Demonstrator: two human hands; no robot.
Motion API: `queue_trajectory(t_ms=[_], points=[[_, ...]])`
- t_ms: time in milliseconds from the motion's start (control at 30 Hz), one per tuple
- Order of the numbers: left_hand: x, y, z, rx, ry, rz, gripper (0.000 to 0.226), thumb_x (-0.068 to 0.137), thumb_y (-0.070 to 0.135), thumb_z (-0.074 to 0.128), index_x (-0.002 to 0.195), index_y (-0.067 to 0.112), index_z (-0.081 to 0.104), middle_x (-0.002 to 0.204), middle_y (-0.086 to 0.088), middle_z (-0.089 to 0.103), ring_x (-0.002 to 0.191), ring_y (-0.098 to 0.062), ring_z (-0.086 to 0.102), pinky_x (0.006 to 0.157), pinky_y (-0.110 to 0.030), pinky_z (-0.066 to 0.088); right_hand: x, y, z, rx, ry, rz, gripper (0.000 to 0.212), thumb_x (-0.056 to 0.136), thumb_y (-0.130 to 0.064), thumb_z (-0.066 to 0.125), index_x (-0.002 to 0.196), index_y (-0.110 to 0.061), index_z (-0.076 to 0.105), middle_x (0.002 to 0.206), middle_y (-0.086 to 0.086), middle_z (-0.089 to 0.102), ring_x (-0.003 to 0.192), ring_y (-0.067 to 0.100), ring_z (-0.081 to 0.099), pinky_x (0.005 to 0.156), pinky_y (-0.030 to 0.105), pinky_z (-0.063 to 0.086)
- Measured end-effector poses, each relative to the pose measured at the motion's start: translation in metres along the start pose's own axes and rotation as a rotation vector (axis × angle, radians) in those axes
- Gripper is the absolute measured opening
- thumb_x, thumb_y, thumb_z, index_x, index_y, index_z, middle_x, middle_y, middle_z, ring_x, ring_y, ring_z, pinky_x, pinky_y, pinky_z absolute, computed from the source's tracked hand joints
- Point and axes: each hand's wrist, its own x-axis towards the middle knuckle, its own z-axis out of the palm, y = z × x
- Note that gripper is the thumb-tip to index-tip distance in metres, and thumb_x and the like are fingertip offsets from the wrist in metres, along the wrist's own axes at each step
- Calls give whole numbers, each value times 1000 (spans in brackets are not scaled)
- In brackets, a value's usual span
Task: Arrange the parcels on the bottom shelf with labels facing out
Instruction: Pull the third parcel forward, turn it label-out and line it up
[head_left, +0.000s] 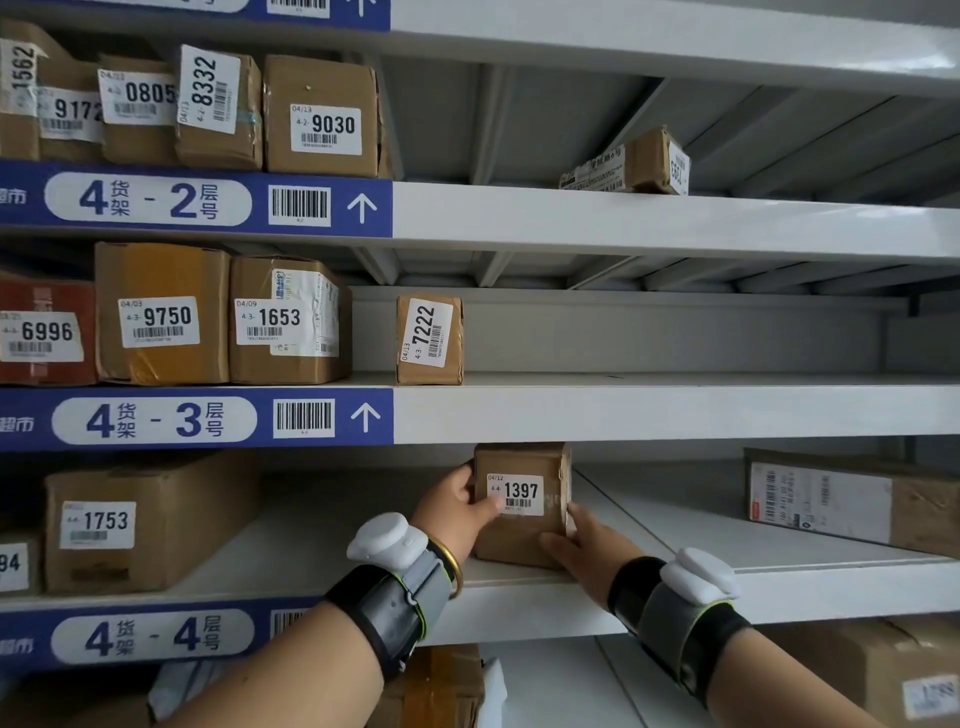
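Cardboard parcel 1397 (521, 501), label outward, on shelf 4-4 (519, 603) | left hand (460, 512) and right hand (582, 545) clasp its sides | likely light, stiff; grip opposite faces, spare the label.

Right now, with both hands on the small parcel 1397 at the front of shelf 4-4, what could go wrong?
1. Parcel 1397 stands near the front edge of shelf 4-4; a pull toward the person could tip it off.
2. The left hand has a finger on the white label, so it may smudge or peel it.
3. The right hand grips only the lower corner, so the parcel could twist and its label would face sideways.
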Motion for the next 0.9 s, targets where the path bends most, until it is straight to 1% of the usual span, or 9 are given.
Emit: queue_trajectory(t_ms=[67,133,367,500,533,633,767,833,900], points=[[-2,-4,3,72,-6,0,44,83,8,62,124,16,50,114,-6,68,100,-17,63,93,-31,48,2,1,3,6,-2,-5,63,89,-45,43,141,-21,19,130,11,56,115,28,54,96,33,42],[-3,-6,2,101,-2,-6,50,83,8,62,129,19,46,112,-3,68,96,-13,63,90,-26,46,3,1,3,26,-12,-29,63,90,-41,43,143,-22,15,129,11,57,113,28,55,95,32,42],[-9,-13,-14,93,6,-11,59,82,5,61,135,22,40,115,1,67,99,-7,61,88,-21,42,7,-10,9,59,-47,-85,59,91,-37,44,142,-22,19,130,10,56,115,27,54,97,33,42],[-18,-23,-38,103,43,-8,58,82,9,63,134,23,41,113,3,69,95,-1,61,75,-6,43,9,-28,19,74,-78,-131,54,91,-35,44,139,-24,24,127,8,58,111,26,56,94,30,43],[-19,-24,-42,109,46,-12,59,83,10,62,136,23,40,116,2,68,99,-3,61,76,-6,43,8,-30,21,70,-85,-136,55,91,-35,44,140,-24,23,126,9,58,111,26,56,94,31,43],[-23,-28,-58,147,50,-38,60,85,12,59,139,23,35,122,1,65,112,-10,59,88,-20,42,11,-42,30,59,-108,-142,59,91,-36,44,142,-24,18,129,9,56,113,27,55,93,30,42],[-32,-36,-86,176,97,-72,57,89,14,55,140,24,33,125,2,63,115,-13,57,91,-26,44,12,-68,45,73,-135,-181,56,90,-35,45,140,-24,22,127,9,57,110,26,56,90,29,43],[-35,-38,-96,172,109,-88,56,89,14,54,140,24,33,126,1,62,115,-13,57,94,-29,45,12,-78,51,86,-155,-183,58,90,-36,44,142,-24,19,130,9,55,112,26,55,95,33,44],[-40,-41,-109,192,134,-96,56,89,15,54,140,26,33,125,2,63,114,-12,58,91,-27,45,12,-90,59,86,-181,-188,61,91,-37,44,143,-23,16,132,9,54,114,26,54,99,37,44]])
